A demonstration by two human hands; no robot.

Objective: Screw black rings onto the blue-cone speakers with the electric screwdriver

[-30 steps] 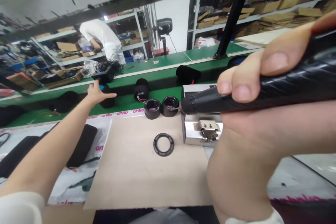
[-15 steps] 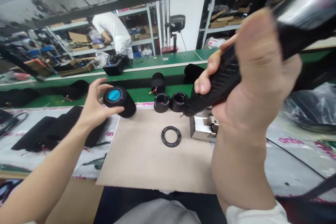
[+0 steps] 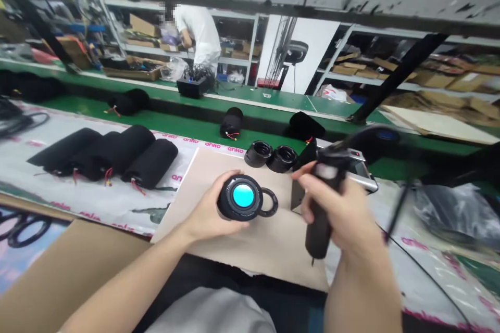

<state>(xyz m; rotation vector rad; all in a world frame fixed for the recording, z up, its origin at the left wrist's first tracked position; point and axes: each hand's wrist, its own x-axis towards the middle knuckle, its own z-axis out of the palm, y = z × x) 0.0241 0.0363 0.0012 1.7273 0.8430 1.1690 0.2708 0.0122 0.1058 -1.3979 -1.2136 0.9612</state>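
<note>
The left hand (image 3: 205, 213) is closed around a black cylindrical speaker (image 3: 238, 197), fingers curled under its body and its cyan end disc turned up toward the camera. The speaker sits in that grip just above a cardboard sheet (image 3: 238, 250), not resting on it. The right hand (image 3: 336, 205) is clenched around the black handle of an electric screwdriver (image 3: 320, 229), which stands nearly upright with its tip pointing down, and a blurred cord leaves its top toward the right.

Between the hands, a flat black ring (image 3: 271, 203) lies on the cardboard, partly hidden behind the speaker. Two black collars (image 3: 269, 157) stand side by side just past the sheet's far edge, and a metal jig (image 3: 361, 166) sits mostly behind the right hand.

Further left, black fabric sleeves (image 3: 150, 164) lie on a white printed sheet (image 3: 97, 203), with red-and-black wires at their ends. Across the green bench (image 3: 183, 125) are more sleeves and a black box (image 3: 191, 86) with tangled cables — beyond it, a person in white (image 3: 197, 31) bends at cardboard-stacked shelves (image 3: 234, 52)
</note>
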